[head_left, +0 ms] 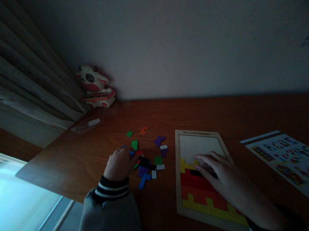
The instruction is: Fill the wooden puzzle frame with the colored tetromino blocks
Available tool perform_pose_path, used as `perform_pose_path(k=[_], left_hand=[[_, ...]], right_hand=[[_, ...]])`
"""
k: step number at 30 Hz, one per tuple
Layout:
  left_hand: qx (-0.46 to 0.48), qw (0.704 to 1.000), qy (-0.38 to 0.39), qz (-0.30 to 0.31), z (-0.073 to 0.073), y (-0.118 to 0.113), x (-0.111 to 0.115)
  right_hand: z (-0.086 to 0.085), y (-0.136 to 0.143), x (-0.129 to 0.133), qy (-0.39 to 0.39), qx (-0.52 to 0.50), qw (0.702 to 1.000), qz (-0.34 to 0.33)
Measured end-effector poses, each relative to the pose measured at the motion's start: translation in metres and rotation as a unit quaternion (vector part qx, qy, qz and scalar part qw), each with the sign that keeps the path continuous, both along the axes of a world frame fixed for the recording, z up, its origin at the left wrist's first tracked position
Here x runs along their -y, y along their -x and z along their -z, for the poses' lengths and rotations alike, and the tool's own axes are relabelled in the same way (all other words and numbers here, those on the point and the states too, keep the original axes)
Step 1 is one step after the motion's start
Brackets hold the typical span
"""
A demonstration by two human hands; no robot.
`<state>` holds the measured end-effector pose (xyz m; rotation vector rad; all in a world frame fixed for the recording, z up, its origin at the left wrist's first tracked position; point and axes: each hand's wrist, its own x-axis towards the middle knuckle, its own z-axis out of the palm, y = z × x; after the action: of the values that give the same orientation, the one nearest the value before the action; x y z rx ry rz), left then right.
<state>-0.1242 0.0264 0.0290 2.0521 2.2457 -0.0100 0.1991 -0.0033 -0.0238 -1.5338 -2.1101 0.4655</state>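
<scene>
My left hand [118,163] is at the left side of a pile of flat coloured puzzle pieces, its fingers curled round a blue puzzle piece [132,152] that they partly cover. Under my right hand [215,167] lies a wooden puzzle board [178,183]. Its thumb and forefinger pinch a small yellow puzzle piece [196,162] over the filled part. Red puzzle pieces [193,181] and yellow ones fill the near part of the board, with a black puzzle piece [195,173] partly hidden by my fingers. The board's far part shows bare wood.
Loose pieces lie left of the board, among them a green piece [129,134], an orange piece [144,130] and a purple piece [159,140]. A printed pattern sheet [285,153] is at the right. A cow-shaped toy [93,86] stands at the back left near the curtain [23,67].
</scene>
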Motion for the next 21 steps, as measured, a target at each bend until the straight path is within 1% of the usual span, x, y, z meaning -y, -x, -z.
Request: perform_pose_path(k=[3, 6, 8, 11, 13, 15, 16, 18, 21], left_hand=[[0.003, 1.000, 0.017, -0.014, 0.000, -0.005, -0.002], [0.008, 0.999, 0.023, -0.023, -0.002, -0.012, -0.003], [0.009, 1.000, 0.022, -0.018, -0.002, -0.014, -0.004], [0.007, 1.000, 0.022, -0.013, -0.001, -0.015, -0.005], [0.004, 1.000, 0.025, -0.016, -0.001, -0.015, -0.005], [0.001, 0.999, 0.035, -0.019, -0.002, -0.015, -0.006], [-0.002, 0.999, 0.039, -0.019, -0.002, -0.016, -0.006], [-0.009, 0.999, 0.041, -0.013, -0.003, -0.017, -0.006], [-0.013, 0.999, 0.039, -0.011, -0.003, -0.018, -0.007]], right_hand=[[0.003, 0.002, 0.001, -0.033, 0.026, 0.999, 0.017], [0.007, 0.004, 0.003, -0.091, 0.099, 0.988, 0.076], [0.007, 0.001, 0.005, -0.099, 0.166, 0.973, 0.124], [0.003, -0.014, 0.009, -0.075, 0.243, 0.949, 0.189], [0.002, -0.031, 0.011, -0.060, 0.264, 0.938, 0.215], [0.004, -0.050, 0.013, -0.040, 0.262, 0.934, 0.241], [0.007, -0.059, 0.013, -0.025, 0.256, 0.932, 0.254], [0.012, -0.074, 0.013, 0.011, 0.237, 0.936, 0.258], [0.015, -0.089, 0.012, 0.029, 0.207, 0.947, 0.244]])
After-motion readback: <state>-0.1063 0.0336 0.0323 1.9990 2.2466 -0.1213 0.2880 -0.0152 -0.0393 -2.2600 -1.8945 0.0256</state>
